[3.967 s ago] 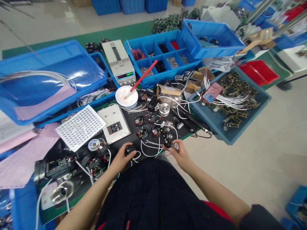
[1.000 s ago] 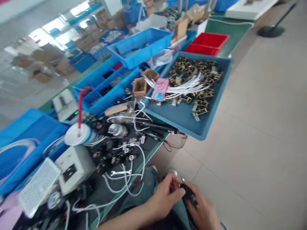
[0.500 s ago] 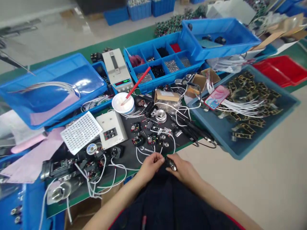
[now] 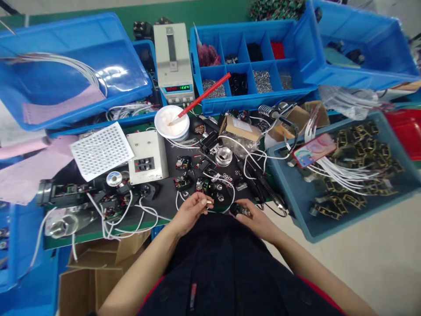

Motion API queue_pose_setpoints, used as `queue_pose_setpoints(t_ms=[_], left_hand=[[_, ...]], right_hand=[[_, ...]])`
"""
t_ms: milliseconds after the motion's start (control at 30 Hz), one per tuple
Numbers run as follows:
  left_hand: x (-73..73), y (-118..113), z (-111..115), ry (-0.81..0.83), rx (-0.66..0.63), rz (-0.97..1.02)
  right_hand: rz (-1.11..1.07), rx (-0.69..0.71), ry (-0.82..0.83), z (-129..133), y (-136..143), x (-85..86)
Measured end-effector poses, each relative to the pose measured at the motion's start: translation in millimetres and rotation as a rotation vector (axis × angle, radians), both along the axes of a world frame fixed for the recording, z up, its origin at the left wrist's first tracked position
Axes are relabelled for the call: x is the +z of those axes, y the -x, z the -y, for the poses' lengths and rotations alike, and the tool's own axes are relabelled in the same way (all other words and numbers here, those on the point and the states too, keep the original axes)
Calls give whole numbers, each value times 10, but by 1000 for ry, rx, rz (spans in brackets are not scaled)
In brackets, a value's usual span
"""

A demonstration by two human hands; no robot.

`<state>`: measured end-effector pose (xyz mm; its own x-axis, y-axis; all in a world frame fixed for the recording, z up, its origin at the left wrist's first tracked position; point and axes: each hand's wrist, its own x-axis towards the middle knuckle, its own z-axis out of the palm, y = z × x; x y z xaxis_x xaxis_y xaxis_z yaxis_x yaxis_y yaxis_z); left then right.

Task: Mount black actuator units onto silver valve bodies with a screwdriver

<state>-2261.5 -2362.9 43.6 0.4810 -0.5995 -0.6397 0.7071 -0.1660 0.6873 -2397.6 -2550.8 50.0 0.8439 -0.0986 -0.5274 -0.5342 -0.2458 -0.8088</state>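
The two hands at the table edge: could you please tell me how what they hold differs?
The left hand pinches a small silvery piece between its fingertips; the right hand holds a black part with a metal end. The silvery piece is smaller and slimmer than the black part. The left hand sits slightly farther over the black mat than the right. Both hands are close together at the table's near edge.

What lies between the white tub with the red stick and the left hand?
In the head view, small black parts and thin white wires lie on the black mat between the white tub and the left hand.
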Motion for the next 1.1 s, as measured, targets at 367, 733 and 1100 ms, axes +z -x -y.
queue_pose_setpoints(t_ms=[367,733,1100], left_hand=[[-234,22,181,-101,171,-95],[-616,412,213,-324,81,79],[-486,410,132,-267,-78,139]], right_hand=[[-170,59,113,-142,-354,-627],[-16,421,631,-259,-233,-454],[69,577,777,-242,-191,-242]])
